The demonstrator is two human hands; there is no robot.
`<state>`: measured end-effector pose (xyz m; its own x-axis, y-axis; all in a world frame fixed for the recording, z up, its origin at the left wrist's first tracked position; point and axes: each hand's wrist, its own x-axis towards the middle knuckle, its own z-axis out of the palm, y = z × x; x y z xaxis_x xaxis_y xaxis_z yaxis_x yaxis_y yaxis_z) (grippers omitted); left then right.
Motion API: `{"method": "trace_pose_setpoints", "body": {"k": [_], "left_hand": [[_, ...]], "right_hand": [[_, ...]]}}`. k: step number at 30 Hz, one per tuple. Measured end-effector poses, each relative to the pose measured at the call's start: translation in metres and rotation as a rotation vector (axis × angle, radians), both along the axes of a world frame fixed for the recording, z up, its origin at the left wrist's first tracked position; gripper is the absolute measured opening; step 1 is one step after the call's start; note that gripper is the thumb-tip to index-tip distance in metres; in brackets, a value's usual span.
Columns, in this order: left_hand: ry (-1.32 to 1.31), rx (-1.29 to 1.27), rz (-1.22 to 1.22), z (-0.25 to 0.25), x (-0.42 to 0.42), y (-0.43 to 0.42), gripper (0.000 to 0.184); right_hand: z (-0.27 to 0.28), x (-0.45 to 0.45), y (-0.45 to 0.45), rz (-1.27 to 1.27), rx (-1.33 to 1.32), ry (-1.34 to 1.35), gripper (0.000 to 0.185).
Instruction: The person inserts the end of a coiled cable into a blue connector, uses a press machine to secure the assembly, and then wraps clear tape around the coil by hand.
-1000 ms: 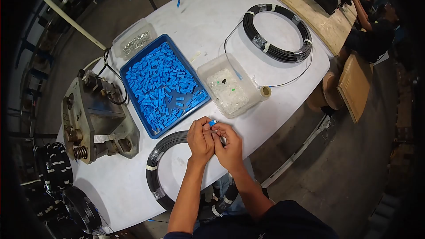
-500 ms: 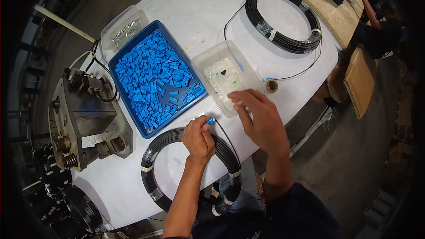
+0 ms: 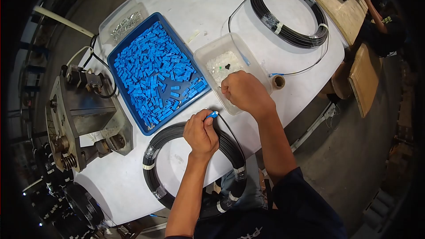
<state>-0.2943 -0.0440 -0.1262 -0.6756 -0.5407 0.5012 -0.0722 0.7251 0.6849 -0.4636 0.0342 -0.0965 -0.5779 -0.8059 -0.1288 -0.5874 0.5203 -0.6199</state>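
My left hand [image 3: 201, 135] is closed around a small blue connector [image 3: 213, 115], its white-tipped end poking out above the thumb. A thin black cable runs from near this hand down to the cable coil [image 3: 152, 157] beneath it. My right hand [image 3: 249, 94] reaches over the clear plastic bin [image 3: 217, 47], fingers curled together at the small white pieces [image 3: 229, 59] in it. Whether anything sits between those fingertips is hidden. A small black piece [image 3: 227, 66] lies among the white ones. Left of the bin, a blue tray [image 3: 183, 50] holds a great many blue connector housings [image 3: 152, 64].
A metal press-like device [image 3: 90, 119] stands at the left. Behind the tray is a clear box with small metal parts [image 3: 126, 25]. Another cable coil [image 3: 294, 39] lies back right, its connector-tipped end [image 3: 275, 75] near a cardboard tube [image 3: 278, 82]. Another person's arm [image 3: 374, 11] shows top right.
My right hand has moved down and left into the bin, its fingers closing from a looser pose. My left hand keeps its hold on the blue connector. The view has shifted slightly.
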Motion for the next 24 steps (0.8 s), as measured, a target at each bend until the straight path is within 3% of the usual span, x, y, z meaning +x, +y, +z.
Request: {"method": "trace_pose_setpoints", "body": {"k": [9, 11, 16, 19, 21, 24], "left_hand": [[0.001, -0.015, 0.002, 0.005, -0.003, 0.0, 0.02], [-0.01, -0.001, 0.004, 0.006, -0.001, 0.0, 0.02], [-0.064, 0.042, 0.04, 0.003, 0.0, 0.001, 0.013], [-0.028, 0.04, 0.066, 0.001, -0.001, 0.002, 0.013], [-0.029, 0.056, 0.076, 0.002, -0.001, 0.002, 0.014], [-0.028, 0.094, 0.076, 0.004, 0.0, 0.002, 0.015]], "right_hand": [[0.006, 0.002, 0.002, 0.019, -0.094, 0.09, 0.005], [0.023, 0.008, 0.007, -0.005, -0.306, 0.027, 0.009], [0.064, 0.052, 0.033, -0.154, -0.515, -0.133, 0.01], [0.035, 0.119, 0.031, -0.609, -0.866, -0.347, 0.01], [-0.002, 0.156, 0.032, -0.585, -0.87, -0.308, 0.01], [-0.005, 0.168, 0.031, -0.558, -0.831, -0.153, 0.01]]}}
